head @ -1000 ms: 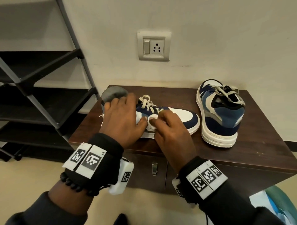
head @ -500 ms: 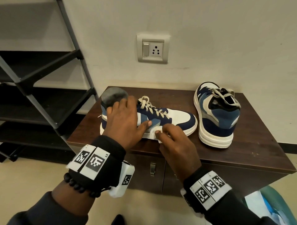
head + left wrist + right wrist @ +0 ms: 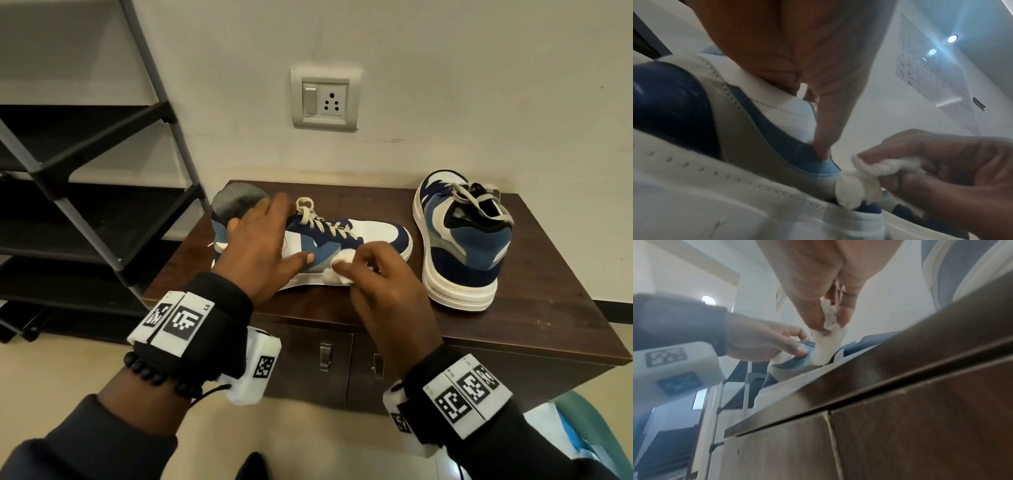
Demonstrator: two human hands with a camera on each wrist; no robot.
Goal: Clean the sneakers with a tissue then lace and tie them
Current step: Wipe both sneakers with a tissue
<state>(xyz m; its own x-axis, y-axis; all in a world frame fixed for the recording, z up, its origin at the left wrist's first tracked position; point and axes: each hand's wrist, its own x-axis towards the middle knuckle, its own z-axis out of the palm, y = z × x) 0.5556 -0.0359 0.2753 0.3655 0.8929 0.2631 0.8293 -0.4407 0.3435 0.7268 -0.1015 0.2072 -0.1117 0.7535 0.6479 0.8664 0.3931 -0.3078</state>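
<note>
A blue, navy and white sneaker (image 3: 370, 229) lies sideways on the dark wooden cabinet top (image 3: 548, 308), toe to the right, its beige laces threaded. My left hand (image 3: 274, 236) holds its ankle, fingers curled over the collar and thumb pressed on the side panel (image 3: 824, 138). My right hand (image 3: 363, 263) pinches a crumpled white tissue (image 3: 337, 270) against the lower side of the shoe, just above the white sole (image 3: 857, 190). The tissue (image 3: 826, 347) hangs from thumb and fingers. The second sneaker (image 3: 466, 246) stands at the right, heel toward me, laces loose.
A black shoe rack (image 3: 85, 192) stands to the left of the cabinet. A wall socket (image 3: 325, 99) is above the shoes. The cabinet has two doors with metal handles (image 3: 325, 356) below its front edge. Something teal (image 3: 589, 428) lies on the floor at the lower right.
My right hand has slid the tissue from the upper side near the laces down to the lower side by the sole. My left hand has kept its hold on the ankle.
</note>
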